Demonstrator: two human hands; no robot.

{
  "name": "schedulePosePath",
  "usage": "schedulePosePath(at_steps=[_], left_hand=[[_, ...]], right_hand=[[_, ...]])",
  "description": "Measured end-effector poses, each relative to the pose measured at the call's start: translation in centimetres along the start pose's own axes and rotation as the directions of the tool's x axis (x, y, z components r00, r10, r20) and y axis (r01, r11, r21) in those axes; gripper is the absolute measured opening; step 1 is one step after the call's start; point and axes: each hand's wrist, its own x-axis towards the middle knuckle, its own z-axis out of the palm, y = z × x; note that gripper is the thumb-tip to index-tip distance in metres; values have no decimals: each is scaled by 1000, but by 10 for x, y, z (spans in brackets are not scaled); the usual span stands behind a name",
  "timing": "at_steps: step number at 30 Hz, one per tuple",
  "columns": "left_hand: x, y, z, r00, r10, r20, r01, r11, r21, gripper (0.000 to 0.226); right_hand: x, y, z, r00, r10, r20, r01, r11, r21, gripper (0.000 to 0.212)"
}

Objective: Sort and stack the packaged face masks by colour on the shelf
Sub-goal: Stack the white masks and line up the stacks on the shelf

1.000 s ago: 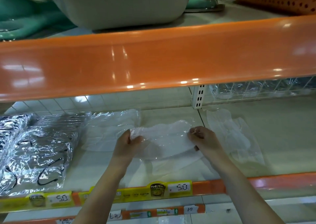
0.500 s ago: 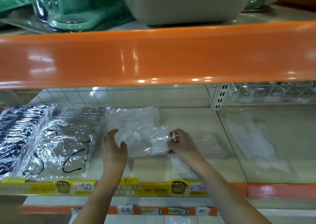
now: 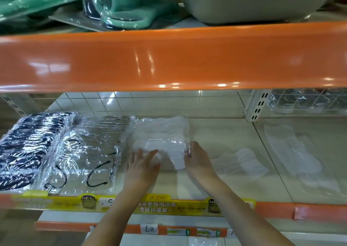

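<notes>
pinching the white mask pack (image 3: 165, 144), right hand (image 3: 197, 157); left hand (image 3: 142, 163) flat on it.

The orange beam (image 3: 169, 58) of the upper shelf hangs low over the lower shelf (image 3: 216, 133), so a hand can only enter from the front edge, under the beam. Along the left part of the shelf, the dark mask stack (image 3: 28, 148), the clear-wrapped stack (image 3: 90, 148) and the white mask stack (image 3: 161, 133) lie side by side, touching, with no gap between them. Bare shelf opens right of the white stack, up to a loose white mask (image 3: 242, 161); another packet (image 3: 293, 152) lies towards the right end, and a slotted upright (image 3: 258, 105) stands at the back edge.
</notes>
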Motion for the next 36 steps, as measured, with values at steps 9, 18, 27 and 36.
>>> schedulePosePath(at_steps=[9, 18, 27, 36], left_hand=[[4, -5, -8, 999, 6, 45, -11, 993, 116, 56], [13, 2, -15, 996, -25, 84, 12, 988, 154, 60], [25, 3, -15, 992, -12, 129, -15, 978, 206, 53], [23, 4, -14, 995, -4, 95, -10, 989, 146, 54]], right_hand=[[-9, 2, 17, 973, -231, -30, 211, 930, -301, 43], [-7, 11, 39, 943, -322, 85, 328, 852, -407, 36], [0, 13, 40, 944, -325, 52, 318, 861, -396, 35], [5, 12, 41, 944, -326, 53, 320, 865, -387, 36]])
